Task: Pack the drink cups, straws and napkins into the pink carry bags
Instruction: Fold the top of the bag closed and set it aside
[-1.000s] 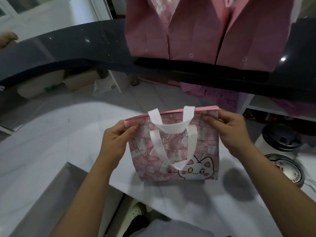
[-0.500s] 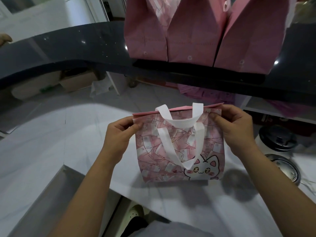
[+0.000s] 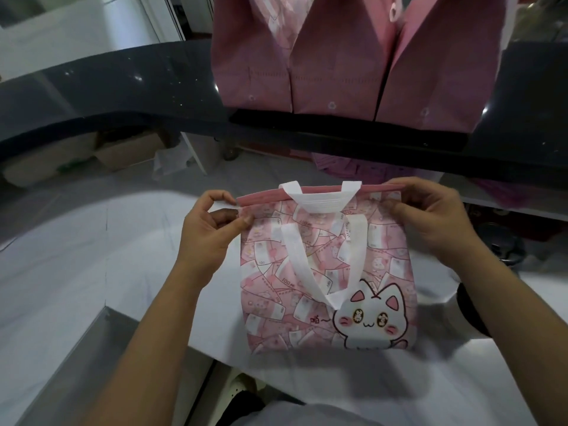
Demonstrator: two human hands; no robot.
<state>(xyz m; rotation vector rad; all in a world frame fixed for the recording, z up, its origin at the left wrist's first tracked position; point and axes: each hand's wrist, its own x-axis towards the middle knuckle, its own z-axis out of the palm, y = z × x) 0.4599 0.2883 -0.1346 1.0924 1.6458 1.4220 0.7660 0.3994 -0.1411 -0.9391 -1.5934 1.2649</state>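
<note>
The step in hand looks like opening a bag (image 3: pixel 325 287) so it can be filled. The bag stands upright on the white counter (image 3: pixel 92 256), just in front of the person, its cat print facing them. The left hand (image 3: pixel 206 238) pinches the left end of the rim between thumb and forefinger. The right hand (image 3: pixel 430 219) grips the right end, fingers curled over the top edge. The mouth looks nearly flat, with only a thin pink strip of the inside showing. One white handle (image 3: pixel 319 202) lies folded over the rim and the other hangs down the front. Nothing appears packed yet, and no cup, straw or napkin is plainly in view; the dark round things (image 3: pixel 499 244) at the right are too cut off to name. More bags (image 3: pixel 338 63) stand on the dark ledge (image 3: pixel 107 84) behind. The next move probably calls for pulling the front and back walls apart and flipping the handles clear, so the mouth is wide enough for a cup
</note>
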